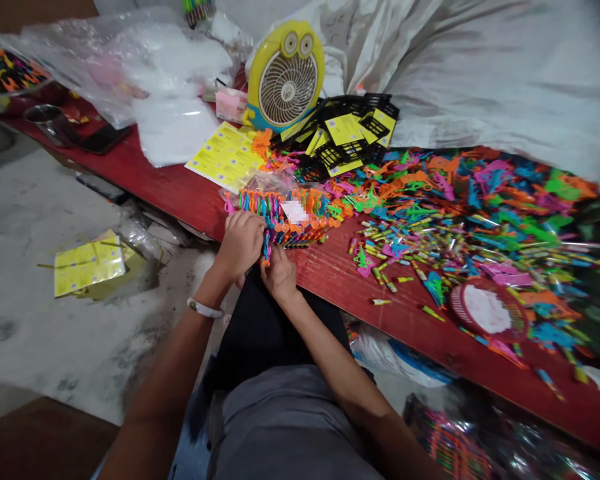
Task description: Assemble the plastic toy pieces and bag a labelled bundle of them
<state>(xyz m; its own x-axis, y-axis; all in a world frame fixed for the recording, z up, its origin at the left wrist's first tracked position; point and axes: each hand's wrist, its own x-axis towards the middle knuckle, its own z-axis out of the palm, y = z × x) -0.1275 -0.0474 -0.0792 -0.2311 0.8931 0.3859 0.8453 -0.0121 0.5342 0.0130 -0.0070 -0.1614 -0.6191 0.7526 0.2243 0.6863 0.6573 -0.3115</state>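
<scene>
My left hand and my right hand meet at the near edge of a red table, both with fingers curled. Between them they pinch a small colourful plastic toy piece that hangs down from a clear bag of packed colourful toys. The left hand also rests against that bag. A white band sits on my left wrist.
A big heap of loose bright plastic toys and small sticks covers the table's right half, with a red round lid near its edge. Yellow cards, black-and-yellow header cards, a yellow fan and clear bags lie behind.
</scene>
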